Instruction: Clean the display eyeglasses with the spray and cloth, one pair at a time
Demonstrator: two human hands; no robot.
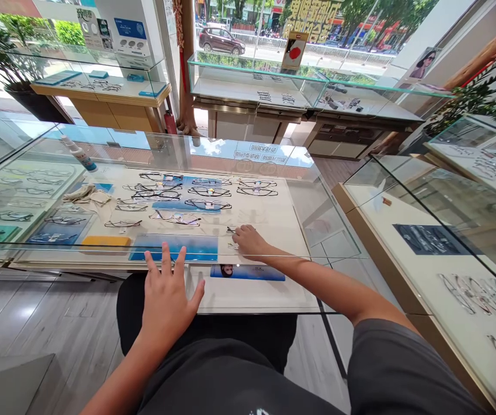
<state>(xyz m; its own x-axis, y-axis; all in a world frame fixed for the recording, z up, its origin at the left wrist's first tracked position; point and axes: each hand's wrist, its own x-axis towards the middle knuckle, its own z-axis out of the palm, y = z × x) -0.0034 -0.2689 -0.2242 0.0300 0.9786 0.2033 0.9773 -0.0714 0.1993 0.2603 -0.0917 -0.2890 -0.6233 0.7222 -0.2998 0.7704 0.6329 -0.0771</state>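
My left hand [168, 294] is open, its fingers spread near the front edge of the glass display case, close to a blue printed card [174, 248]. Inside the case, my right hand [250, 242] reaches low over the white shelf with its fingers curled on a pair of eyeglasses [230, 230]. Most of that pair is hidden by the hand. Behind it, several pairs of eyeglasses [208, 204] lie in rows. Toward the left are a crumpled beige cloth [87, 195] and a yellow case [106, 242].
A pulled-out white drawer [256, 297] with a blue card [248, 272] sits below my forearm. A spray bottle [78, 153] is at the far left. Another glass showcase [425, 230] stands on the right, and more showcases [256, 86] line the window.
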